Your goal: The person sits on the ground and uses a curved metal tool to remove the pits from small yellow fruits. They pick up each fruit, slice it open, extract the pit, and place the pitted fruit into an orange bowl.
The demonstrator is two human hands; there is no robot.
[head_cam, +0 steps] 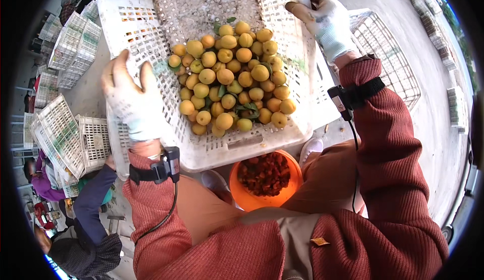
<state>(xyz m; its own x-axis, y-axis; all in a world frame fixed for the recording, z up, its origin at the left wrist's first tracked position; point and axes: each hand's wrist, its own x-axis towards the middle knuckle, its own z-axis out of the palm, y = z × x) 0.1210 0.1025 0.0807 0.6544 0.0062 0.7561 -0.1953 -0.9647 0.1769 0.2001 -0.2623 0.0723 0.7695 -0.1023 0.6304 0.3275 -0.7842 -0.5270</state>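
A white perforated plastic crate (pixel 211 154) is before me, its fruit gathered towards the near end. The fruit is a heap of yellow-orange apricots (pixel 225 76) with several green leaves among them; the far part of the crate floor shows bare and stained. My left hand (pixel 134 98), in a white glove with bare fingertips, grips the crate's left side. On the right rim, my right hand (pixel 325 21) is gloved the same way, thumb on the inner side. Between my feet stands an orange bucket (pixel 264 206) holding dark red-brown pieces, perhaps apricot stones.
Another white crate (pixel 389 56) lies on the concrete floor at right. Stacked crates (pixel 75 45) stand at left, with a tilted crate (pixel 60 136) nearer. A co-worker in a dark blue sleeve (pixel 92 200) is close at lower left; another person in purple (pixel 45 183) sits beyond.
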